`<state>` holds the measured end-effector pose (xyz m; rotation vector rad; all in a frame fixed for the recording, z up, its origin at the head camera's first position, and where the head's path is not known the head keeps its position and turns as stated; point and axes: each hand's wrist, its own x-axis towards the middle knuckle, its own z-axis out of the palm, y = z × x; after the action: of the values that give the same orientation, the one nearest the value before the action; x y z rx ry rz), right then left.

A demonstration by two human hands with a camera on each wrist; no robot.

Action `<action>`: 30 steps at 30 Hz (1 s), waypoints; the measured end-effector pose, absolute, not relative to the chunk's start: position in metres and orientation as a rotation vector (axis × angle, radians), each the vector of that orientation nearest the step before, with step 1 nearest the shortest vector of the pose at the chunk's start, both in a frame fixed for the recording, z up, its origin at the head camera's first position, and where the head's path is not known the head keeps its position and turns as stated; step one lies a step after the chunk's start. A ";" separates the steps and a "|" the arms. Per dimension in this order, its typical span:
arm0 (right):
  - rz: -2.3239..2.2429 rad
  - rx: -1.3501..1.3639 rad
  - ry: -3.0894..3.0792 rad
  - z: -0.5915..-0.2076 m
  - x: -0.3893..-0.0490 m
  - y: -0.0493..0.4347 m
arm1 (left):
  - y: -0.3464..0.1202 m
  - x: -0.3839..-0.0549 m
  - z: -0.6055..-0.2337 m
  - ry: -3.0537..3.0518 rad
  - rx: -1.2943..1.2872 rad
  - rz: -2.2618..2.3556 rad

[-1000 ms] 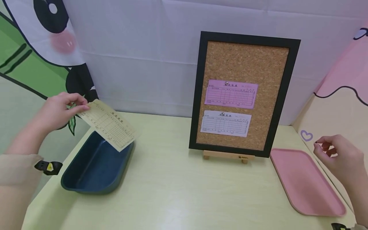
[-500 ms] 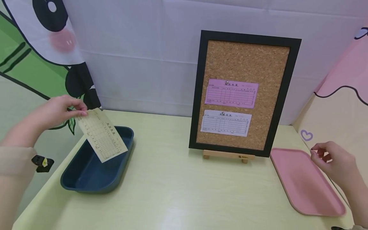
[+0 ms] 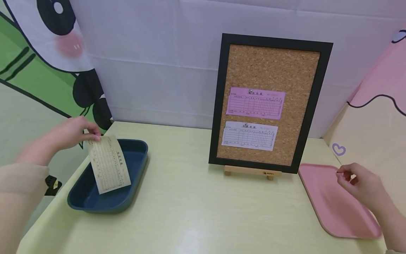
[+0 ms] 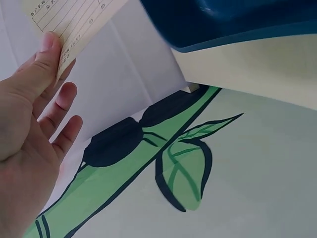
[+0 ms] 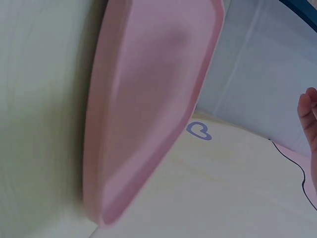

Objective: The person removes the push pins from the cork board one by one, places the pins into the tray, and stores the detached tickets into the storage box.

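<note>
My left hand pinches a pale yellow receipt slip by one corner, between thumb and index finger. The slip hangs tilted over the dark blue bin, its lower part within the bin's outline; whether it touches the bottom I cannot tell. In the left wrist view the thumb presses on the slip while other fingers lie loose. On the right, my right hand is above the pink tray, thumb and index finger pinched together on a tiny dark thing, too small to identify.
A black-framed cork board stands on a wooden easel at the back. Pinned to it are a pink receipt slip and a white receipt slip. A printed cloth hangs behind the table.
The left hand has lowered the yellow slip towards the blue bin, and the slip has swung to hang more steeply. My right hand has drifted down and left over the pink tray.
</note>
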<state>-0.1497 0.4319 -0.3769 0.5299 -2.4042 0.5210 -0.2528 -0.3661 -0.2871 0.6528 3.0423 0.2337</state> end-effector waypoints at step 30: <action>0.473 0.597 -2.812 -0.434 -0.159 0.448 | -0.341 -0.274 -0.352 3.035 0.799 0.110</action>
<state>-0.1591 0.4485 -0.4340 0.5972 -2.8118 0.4735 -0.2739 -0.3407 -0.3523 0.7988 3.0348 0.1104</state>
